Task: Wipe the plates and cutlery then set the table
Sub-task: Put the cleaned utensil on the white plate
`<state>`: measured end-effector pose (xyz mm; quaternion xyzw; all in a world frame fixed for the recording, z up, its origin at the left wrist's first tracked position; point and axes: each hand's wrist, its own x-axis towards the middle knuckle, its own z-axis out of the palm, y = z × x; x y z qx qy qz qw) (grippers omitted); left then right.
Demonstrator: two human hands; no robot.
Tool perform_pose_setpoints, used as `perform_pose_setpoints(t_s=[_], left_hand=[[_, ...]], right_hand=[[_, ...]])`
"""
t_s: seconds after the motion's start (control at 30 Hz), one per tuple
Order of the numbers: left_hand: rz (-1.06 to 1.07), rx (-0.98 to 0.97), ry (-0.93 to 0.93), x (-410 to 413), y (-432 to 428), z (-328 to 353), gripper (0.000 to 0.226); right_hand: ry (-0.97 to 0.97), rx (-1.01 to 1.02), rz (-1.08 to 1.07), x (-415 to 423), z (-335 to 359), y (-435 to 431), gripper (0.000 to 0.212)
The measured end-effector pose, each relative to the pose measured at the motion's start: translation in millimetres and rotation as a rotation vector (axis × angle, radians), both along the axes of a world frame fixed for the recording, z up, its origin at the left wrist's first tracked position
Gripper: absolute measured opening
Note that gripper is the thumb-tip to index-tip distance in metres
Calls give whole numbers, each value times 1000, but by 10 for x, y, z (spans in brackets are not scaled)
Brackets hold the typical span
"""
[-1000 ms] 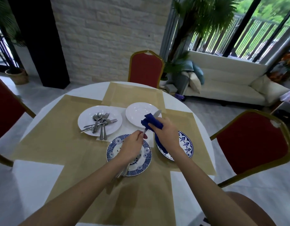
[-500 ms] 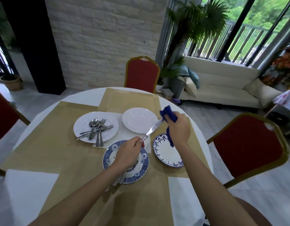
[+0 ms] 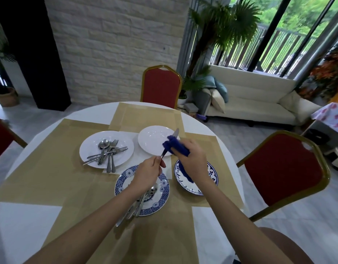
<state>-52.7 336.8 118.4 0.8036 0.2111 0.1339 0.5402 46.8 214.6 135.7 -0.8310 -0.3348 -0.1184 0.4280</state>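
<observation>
At the far left a red chair stands against the round white counter, which is covered in tan mats. On the left of the mats sits a large white plate carrying a loose pile of forks and spoons; some handles stick out over its near rim.

Nearer the person, toward the middle, lies a blue patterned plate with a spoon and other cutlery on it, their handles reaching past the near rim onto the mat. The left hand hovers above this plate, its grip pinched around the handle of a knife that angles up and away to the right.

A blue cloth wraps the middle of the blade, so only the tip and the stretch by the handle show. Behind the knife rests a small white plate.

The right hand has its grip curled around the cloth, squeezing it onto the blade, and a tail of cloth hangs down from the palm over a second blue patterned plate, just right of the first.

Beyond the counter stands another red chair, and a third one is at the right edge. A cream sofa lies under the windows.
</observation>
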Motion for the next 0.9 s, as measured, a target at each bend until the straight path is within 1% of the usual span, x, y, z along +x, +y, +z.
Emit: perform_pose_setpoints(t_s=[0.03, 0.1, 0.27, 0.4, 0.43, 0.47, 0.53, 0.57, 0.63, 0.7, 0.77, 0.83, 0.9], left_hand=[[-4, 15, 3, 3, -7, 5, 42], [-17, 64, 13, -13, -14, 11, 43], [-53, 120, 14, -104, 35, -22, 42], [-88, 117, 37, -135, 72, -93, 42], [-106, 87, 39, -146, 89, -113, 40], [-123, 31, 40, -149, 110, -133, 37], [-115, -127, 57, -142, 161, -148, 30], [-79, -208, 73, -123, 198, -155, 27], [16, -349, 94, -69, 292, -180, 24], [85, -437, 97, -29, 408, -214, 21], [138, -536, 52, -9, 513, -233, 17], [195, -684, -19, 5, 571, -225, 12], [246, -720, -56, 43, 569, -216, 9]], right_hand=[[-30, -58, 33, -16, -38, 11, 19], [-52, -109, 34, -12, -63, 44, 22], [68, -74, -125, 194, 64, 110, 18], [122, -76, -247, 281, 141, 158, 15], [166, -28, -282, 282, 145, 167, 12], [226, 54, -318, 275, 143, 171, 14], [351, 213, -371, 229, 118, 176, 21], [394, 250, -373, 196, 89, 174, 20], [438, 242, -338, 91, 7, 160, 17], [480, 209, -291, -43, -85, 148, 16], [524, 189, -263, -160, -177, 142, 14], [530, 171, -239, -251, -236, 161, 15], [512, 148, -210, -336, -263, 214, 17]])
